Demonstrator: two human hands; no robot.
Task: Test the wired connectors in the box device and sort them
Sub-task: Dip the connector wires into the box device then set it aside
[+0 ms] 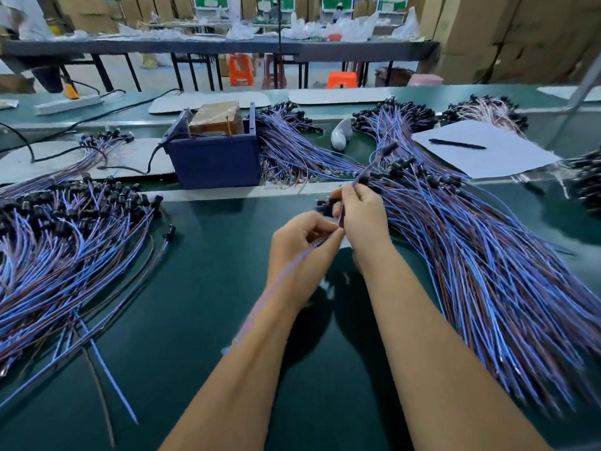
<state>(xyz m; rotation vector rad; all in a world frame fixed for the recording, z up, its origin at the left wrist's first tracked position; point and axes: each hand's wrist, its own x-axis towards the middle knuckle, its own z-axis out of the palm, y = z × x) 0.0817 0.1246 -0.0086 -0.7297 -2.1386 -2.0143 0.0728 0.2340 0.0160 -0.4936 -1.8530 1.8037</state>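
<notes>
Head view: the left hand (300, 237) pinched the blurred wires (286, 275) of 1 lead, which trailed toward 7 o'clock over the forearm. The right hand (361, 213), touching it at 1 o'clock, pinched a second lead (374, 162) running up toward 1 o'clock, with a black connector (325, 205) just beside its fingers. The blue box (216, 157) stood at 11 o'clock on the green mat (201, 288). Wire piles lay at 9 o'clock (58, 252) and 3 o'clock (487, 271). A pen (457, 144) rested on paper (494, 157) at 2 o'clock.
</notes>
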